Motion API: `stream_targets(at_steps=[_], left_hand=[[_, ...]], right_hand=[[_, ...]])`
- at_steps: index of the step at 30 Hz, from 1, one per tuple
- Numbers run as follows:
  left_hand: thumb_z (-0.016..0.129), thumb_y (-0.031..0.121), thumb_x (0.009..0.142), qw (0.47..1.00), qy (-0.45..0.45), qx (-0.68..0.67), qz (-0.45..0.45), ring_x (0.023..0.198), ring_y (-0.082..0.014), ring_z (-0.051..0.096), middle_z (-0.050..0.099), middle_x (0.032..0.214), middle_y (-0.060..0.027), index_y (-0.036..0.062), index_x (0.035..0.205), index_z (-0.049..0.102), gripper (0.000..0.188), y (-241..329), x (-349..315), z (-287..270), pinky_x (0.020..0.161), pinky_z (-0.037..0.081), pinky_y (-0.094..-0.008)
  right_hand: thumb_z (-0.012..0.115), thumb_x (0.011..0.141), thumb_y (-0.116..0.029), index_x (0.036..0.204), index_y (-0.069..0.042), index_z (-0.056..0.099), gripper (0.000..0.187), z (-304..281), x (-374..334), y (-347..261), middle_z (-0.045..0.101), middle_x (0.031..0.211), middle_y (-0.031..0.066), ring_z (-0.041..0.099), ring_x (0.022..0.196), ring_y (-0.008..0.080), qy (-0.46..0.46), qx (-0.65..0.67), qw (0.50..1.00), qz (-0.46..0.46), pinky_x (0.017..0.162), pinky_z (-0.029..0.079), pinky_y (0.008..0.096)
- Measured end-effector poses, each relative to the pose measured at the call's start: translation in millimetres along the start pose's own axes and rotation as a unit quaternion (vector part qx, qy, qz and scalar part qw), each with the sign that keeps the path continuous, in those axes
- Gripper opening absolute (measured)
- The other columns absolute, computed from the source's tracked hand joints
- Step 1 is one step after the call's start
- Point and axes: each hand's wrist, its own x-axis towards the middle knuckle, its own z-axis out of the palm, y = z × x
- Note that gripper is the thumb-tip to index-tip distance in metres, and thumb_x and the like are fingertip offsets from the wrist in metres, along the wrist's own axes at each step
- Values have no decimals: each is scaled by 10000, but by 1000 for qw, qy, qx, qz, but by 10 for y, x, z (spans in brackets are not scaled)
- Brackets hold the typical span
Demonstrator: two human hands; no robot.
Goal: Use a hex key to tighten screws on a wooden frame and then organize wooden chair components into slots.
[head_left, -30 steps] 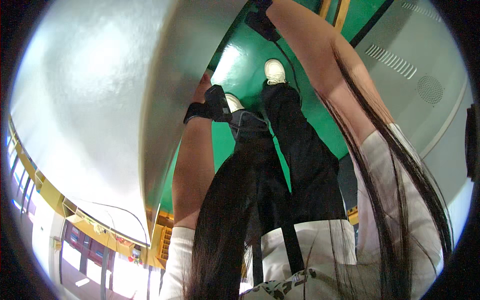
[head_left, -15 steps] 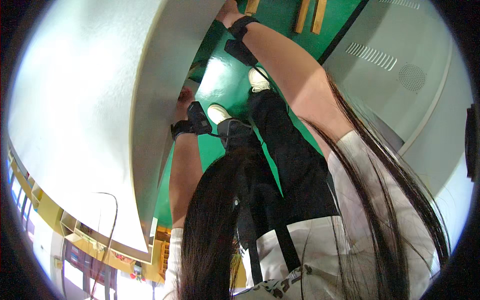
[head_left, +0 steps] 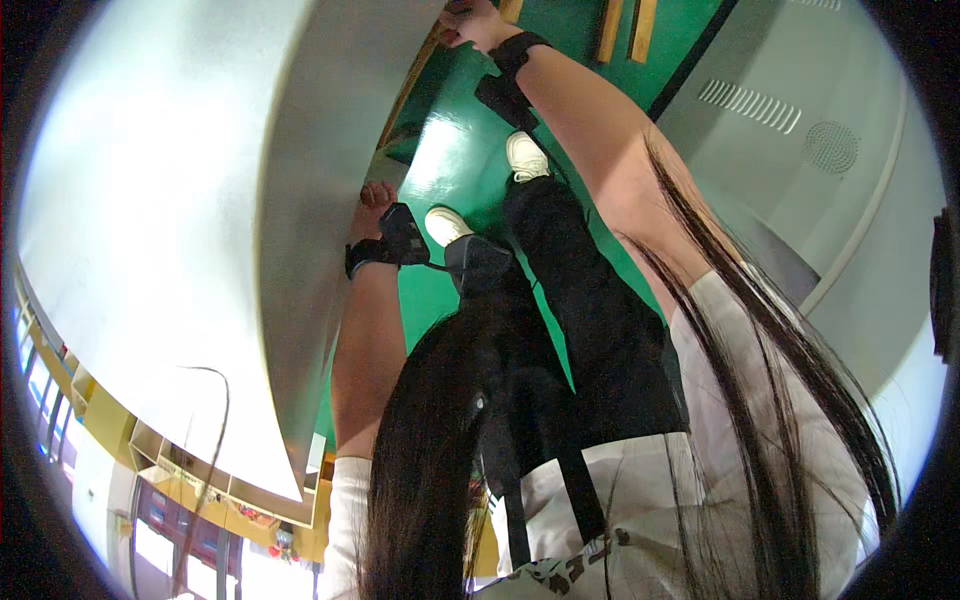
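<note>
A large white piece of furniture (head_left: pixel 150 220) with a grey side face (head_left: pixel 315 190) fills the left of the view. My left hand (head_left: pixel 373 203) is at the lower edge of that grey face, its fingers curled against it. Farther away, at the top, my right hand (head_left: pixel 472 22) has its fingers bent round the same edge. Part of its fingertips is in shadow. Each wrist carries a black strap with a small black box hanging from it, the left box (head_left: pixel 403 235) and the right box (head_left: pixel 505 100).
My white shoes (head_left: pixel 447 226) stand on a green floor (head_left: pixel 440 165). A grey cabinet with vent slots (head_left: pixel 750 105) is close on the right. Wooden legs (head_left: pixel 625 30) stand at the top. Yellowish shelving (head_left: pixel 150 440) and windows are at the lower left.
My right hand has shifted slightly right and down in the picture, showing more of its fingers. The left hand's curled fingers show more clearly now.
</note>
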Motion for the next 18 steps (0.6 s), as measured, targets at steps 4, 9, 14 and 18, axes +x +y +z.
stream_targets(at_steps=[4, 9, 14, 18], left_hand=[[368, 149, 809, 963, -165, -211, -42, 713, -169, 443, 422, 698, -50, 61, 700, 381, 140, -9, -194, 287, 741, 346, -370], [367, 195, 823, 977, 139, -163, -7, 747, -181, 455, 439, 708, -55, 65, 740, 425, 165, 1, -255, 519, 737, 353, -368], [425, 165, 795, 982, -92, -165, -23, 710, -179, 451, 439, 687, -51, 68, 739, 439, 113, 27, -119, 419, 715, 360, -353], [444, 158, 794, 990, 105, -90, -28, 684, -179, 446, 425, 679, -47, 66, 739, 435, 108, -55, -198, 723, 690, 363, -333]], right_hand=[[528, 727, -298, 724, -64, 538, 234, 121, -48, -52, 542, 642, 38, 526, 578, 199, 18, -22, 991, 127, 527, 428, 320], [505, 742, -246, 639, -85, 490, 192, 366, 89, -1, 488, 586, 26, 493, 539, 181, 81, -146, 952, 257, 506, 409, 320], [483, 757, -194, 554, -105, 441, 225, 863, 754, 179, 433, 531, 15, 461, 499, 162, 208, -371, 769, 478, 485, 391, 321], [481, 756, -172, 553, -103, 437, 219, 911, 893, 433, 427, 527, 22, 461, 497, 158, 243, -400, 690, 552, 485, 391, 323]])
